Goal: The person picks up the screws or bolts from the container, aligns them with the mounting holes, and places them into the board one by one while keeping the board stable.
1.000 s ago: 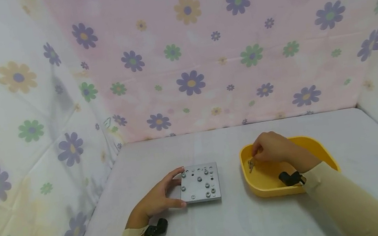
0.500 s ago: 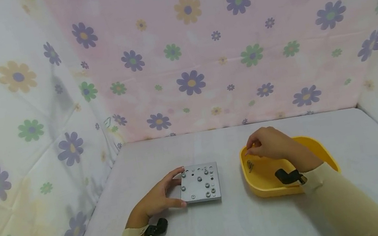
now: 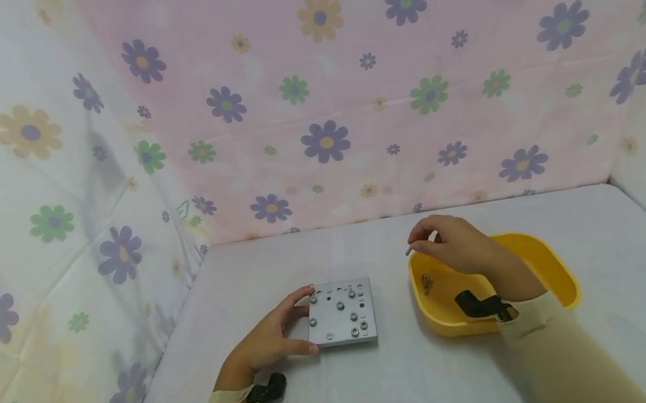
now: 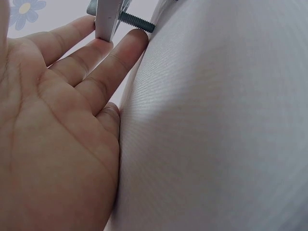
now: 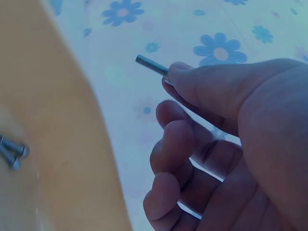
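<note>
A square silver metal plate [image 3: 336,326] with several socket-head screws in its holes lies left of the middle of the table. My left hand [image 3: 265,337] grips its left side, thumb at the near corner and a finger at the far one. Seen from the left wrist, a threaded screw shank [image 4: 137,21] sticks out below the plate, just above a fingertip. My right hand [image 3: 456,244] is over the far left rim of a yellow tray [image 3: 464,330]. Between thumb and index finger it pinches a small metal screw [image 5: 151,65], threaded end outward, head hidden by the fingers.
A few loose screws [image 3: 427,283] lie at the left inside the yellow tray. Flowered cloth [image 3: 357,175] rises behind and beside the white table [image 3: 392,395]. A black wrist camera [image 3: 477,304] hangs above the tray.
My right hand has lifted from among the screws in the tray and shifted toward the left rim, bringing out one pinched screw. The left hand and plate have stayed put.
</note>
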Tool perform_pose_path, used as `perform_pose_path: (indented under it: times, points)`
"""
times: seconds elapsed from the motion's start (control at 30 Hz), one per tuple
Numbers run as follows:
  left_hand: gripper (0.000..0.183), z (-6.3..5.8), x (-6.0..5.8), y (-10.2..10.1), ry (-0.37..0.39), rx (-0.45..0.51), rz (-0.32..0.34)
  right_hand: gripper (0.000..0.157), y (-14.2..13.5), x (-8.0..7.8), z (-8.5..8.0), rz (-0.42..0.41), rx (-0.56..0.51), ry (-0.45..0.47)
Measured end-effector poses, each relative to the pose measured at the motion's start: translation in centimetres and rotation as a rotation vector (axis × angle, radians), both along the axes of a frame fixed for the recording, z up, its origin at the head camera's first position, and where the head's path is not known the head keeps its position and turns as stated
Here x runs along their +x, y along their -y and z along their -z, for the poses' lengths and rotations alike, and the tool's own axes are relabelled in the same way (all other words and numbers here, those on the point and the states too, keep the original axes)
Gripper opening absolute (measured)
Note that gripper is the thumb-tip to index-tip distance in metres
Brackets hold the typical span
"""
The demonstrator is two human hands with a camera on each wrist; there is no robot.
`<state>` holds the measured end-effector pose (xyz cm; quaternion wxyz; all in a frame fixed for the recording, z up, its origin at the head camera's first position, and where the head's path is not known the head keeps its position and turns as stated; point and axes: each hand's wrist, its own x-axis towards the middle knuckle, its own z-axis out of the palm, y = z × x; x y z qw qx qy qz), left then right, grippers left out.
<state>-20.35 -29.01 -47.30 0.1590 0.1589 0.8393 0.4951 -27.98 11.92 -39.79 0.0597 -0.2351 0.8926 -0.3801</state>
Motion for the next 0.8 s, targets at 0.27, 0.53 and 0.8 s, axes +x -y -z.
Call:
perform_pose_path:
  times: [0.27, 0.53, 0.8]
  points:
    - [0.110, 0.1, 0.0, 0.1, 0.001, 0.001, -0.006, 0.015, 0.7, 0.3, 0.1, 0.075, -0.071, 0.011]
    - [0.111, 0.1, 0.0, 0.2, -0.001, -0.018, -0.017, 0.012, 2.0, 0.7, 1.2, 0.044, -0.057, 0.023]
    - [0.110, 0.0, 0.0, -0.1, 0.002, -0.009, -0.009, 0.008, 3.4, 1.3, 1.6, 0.026, -0.059, 0.001]
